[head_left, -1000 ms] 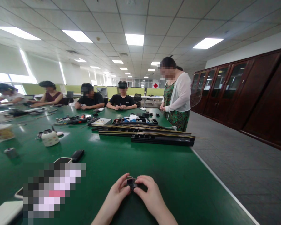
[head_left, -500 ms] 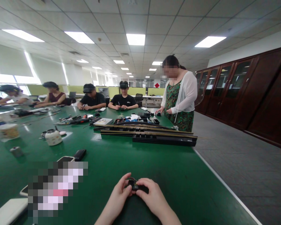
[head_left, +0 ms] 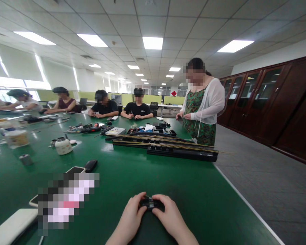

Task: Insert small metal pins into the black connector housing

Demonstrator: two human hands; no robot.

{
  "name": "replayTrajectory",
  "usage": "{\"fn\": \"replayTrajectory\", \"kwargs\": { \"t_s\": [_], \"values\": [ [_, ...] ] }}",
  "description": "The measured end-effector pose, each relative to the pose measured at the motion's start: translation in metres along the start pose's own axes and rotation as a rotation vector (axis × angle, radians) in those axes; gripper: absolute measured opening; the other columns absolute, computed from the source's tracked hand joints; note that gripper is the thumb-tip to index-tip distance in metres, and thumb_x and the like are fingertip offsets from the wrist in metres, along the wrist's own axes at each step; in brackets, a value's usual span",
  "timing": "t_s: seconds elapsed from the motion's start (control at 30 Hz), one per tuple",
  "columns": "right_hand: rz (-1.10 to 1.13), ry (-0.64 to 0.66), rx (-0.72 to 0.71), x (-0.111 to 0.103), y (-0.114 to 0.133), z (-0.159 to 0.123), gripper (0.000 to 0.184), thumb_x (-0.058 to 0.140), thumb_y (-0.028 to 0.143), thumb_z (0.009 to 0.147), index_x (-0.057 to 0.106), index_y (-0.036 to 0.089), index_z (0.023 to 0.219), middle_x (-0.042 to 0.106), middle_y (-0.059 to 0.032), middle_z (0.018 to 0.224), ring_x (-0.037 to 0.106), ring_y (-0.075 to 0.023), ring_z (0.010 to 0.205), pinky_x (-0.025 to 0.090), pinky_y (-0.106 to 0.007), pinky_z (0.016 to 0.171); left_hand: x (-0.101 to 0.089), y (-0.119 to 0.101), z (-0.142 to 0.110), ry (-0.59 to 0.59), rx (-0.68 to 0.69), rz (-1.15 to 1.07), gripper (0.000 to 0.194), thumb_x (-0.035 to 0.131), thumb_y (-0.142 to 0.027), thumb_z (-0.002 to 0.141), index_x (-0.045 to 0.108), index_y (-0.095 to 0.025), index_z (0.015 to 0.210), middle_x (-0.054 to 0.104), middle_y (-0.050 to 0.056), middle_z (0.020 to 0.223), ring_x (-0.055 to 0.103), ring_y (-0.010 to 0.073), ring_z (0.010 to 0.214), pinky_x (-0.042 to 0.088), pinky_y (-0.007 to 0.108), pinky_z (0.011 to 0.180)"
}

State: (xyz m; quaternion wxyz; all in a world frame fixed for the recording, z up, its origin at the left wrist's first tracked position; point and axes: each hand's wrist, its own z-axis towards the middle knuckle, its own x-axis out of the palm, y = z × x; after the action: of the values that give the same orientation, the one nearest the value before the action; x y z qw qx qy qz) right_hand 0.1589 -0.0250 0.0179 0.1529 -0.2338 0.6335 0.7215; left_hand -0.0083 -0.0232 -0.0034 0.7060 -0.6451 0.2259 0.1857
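Observation:
Between my two hands, over the near part of the green table (head_left: 122,177), is a small black part (head_left: 151,203) with a lighter, shiny middle. My left hand (head_left: 133,213) grips its left end between thumb and fingers. The right end is pinched in my right hand (head_left: 170,214). Fingertips cover both ends, and the part is too small and blurred to name its kind.
Long black rails (head_left: 181,153) with thin yellow rods lie ahead. To the left are a blurred-out phone-like object (head_left: 75,170), a white box (head_left: 14,223), a white jar (head_left: 63,146) and a metal cylinder (head_left: 25,159). A person (head_left: 202,102) stands at the right edge; several others sit beyond.
My hands have moved slightly apart, and the black part now shows more of its length between them. The view has shifted a little left. The standing person's hands have lifted off the table.

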Motion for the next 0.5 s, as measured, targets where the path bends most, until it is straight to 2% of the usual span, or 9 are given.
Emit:
{"fn": "replayTrajectory", "kwargs": {
  "t_s": [0.2,0.5],
  "values": [
    [-0.043,-0.038,-0.020,-0.0012,0.0013,0.0008,0.031,0.058,0.015,0.063,0.065,0.022,0.093,0.065,-0.0037,0.101,0.055,-0.0211,0.100,0.038,-0.033,0.093,-0.0012,-0.0013,0.0008,0.013,0.013,0.066,0.045,0.043,-0.020,0.072,0.050,-0.013,0.116,0.062,0.009,0.102,0.055,0.0205,0.097,0.041,0.033,0.090],
    [-0.090,-0.013,-0.020,-0.0001,0.0003,0.0020,0.022,0.061,0.023,0.066,0.069,0.027,0.086,0.064,-0.0025,0.104,0.054,-0.0210,0.103,0.036,-0.035,0.095,-0.0050,-0.0055,0.0013,0.051,0.017,0.163,0.046,0.043,-0.022,0.073,0.050,-0.011,0.117,0.057,0.011,0.108,0.051,0.0211,0.104,0.037,0.032,0.095]
  ]
}}
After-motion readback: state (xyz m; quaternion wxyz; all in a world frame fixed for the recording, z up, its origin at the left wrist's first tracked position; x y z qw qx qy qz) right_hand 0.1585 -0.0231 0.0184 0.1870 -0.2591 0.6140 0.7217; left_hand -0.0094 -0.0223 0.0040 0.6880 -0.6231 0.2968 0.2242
